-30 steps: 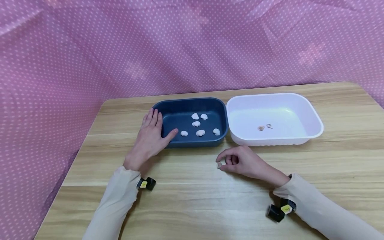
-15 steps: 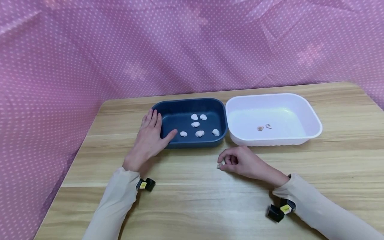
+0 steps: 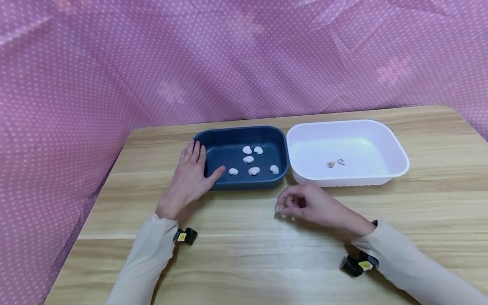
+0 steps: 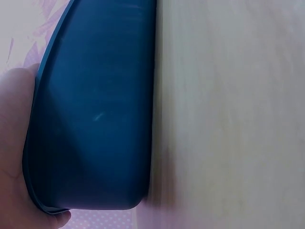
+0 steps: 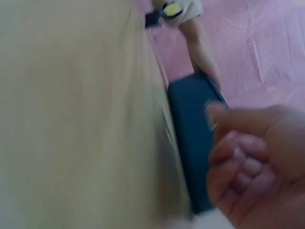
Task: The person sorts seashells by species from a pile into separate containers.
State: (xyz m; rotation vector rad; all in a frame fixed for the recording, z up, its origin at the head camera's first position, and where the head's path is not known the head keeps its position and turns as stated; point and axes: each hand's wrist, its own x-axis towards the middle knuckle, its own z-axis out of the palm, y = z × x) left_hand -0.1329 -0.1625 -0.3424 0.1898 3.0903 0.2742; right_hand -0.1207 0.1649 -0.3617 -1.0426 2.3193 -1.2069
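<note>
My left hand point(image 3: 187, 181) rests over the left end of a dark blue plastic tub point(image 3: 244, 185), fingers extended across its rim and thumb along the front corner. In the left wrist view, the tub's outer wall point(image 4: 95, 114) fills much of the picture. Several white seashells point(image 3: 254, 170) lie spread on the tub's floor. In front of the tubs, my right hand point(image 3: 312, 205) pinches a small pale shell point(image 3: 279, 209) between thumb and index finger, close over the table. The other fingers are curled in. The right wrist view is blurred, with the shell point(image 5: 210, 117) at the fingertips.
A white plastic tub point(image 3: 347, 181) stands right against the blue one, with two small brownish shells point(image 3: 331, 164) inside. Tiny pale bits point(image 3: 293, 219) show under my right hand on the wooden table point(image 3: 244, 262). A pink dotted cloth point(image 3: 244, 59) hangs behind.
My right hand, still pinching the shell, shifts slightly, its wrist moving a little to the right. Tiny pale bits now show beneath it. The left hand stays on the blue tub.
</note>
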